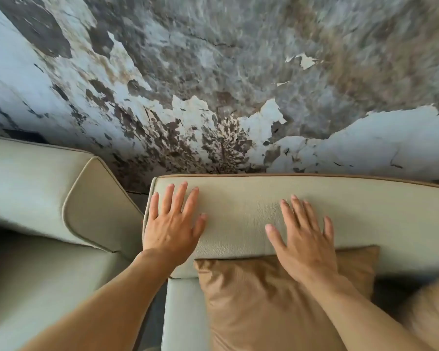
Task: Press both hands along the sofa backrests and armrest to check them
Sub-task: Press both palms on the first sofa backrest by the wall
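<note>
A pale beige leather sofa backrest [365, 211] with tan piping runs across the middle of the view. My left hand [174, 225] lies flat on its left end, fingers spread, palm down. My right hand [306, 239] lies flat about a hand's width to the right, fingers spread, its heel over the top edge of a tan cushion [259, 305]. Neither hand holds anything. A second beige backrest or armrest section [36, 181] stands at the left, separated by a narrow gap.
A wall [213, 72] with peeling, stained paint rises right behind the sofa. The sofa seat [183, 315] shows below the backrest, left of the tan cushion. Another seat surface [36, 287] lies at the lower left.
</note>
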Demonstrator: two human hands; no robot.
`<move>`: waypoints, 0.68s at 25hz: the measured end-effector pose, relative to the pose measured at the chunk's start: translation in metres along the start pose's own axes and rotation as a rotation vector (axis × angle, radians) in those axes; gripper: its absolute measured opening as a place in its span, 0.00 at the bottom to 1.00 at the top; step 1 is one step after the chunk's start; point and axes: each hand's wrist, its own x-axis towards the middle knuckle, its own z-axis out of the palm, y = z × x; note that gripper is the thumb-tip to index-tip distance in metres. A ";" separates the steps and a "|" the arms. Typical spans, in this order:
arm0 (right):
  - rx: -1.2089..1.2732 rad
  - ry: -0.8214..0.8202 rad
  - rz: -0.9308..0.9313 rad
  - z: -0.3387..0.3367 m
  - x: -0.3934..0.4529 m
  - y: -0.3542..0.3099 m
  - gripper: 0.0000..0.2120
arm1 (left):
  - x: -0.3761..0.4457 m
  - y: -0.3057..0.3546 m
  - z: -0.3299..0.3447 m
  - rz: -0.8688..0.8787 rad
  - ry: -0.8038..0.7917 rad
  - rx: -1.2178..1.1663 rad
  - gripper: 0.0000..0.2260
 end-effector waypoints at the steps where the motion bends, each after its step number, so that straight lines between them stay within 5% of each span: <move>1: 0.000 0.042 -0.001 0.002 0.007 -0.001 0.36 | 0.006 0.001 0.003 -0.009 0.025 -0.021 0.30; 10: -0.044 0.482 0.002 0.060 0.046 -0.008 0.31 | 0.027 0.002 0.052 0.007 0.398 0.041 0.28; 17: -0.049 0.586 0.025 0.064 0.067 -0.009 0.31 | 0.053 0.003 0.057 0.007 0.441 0.032 0.28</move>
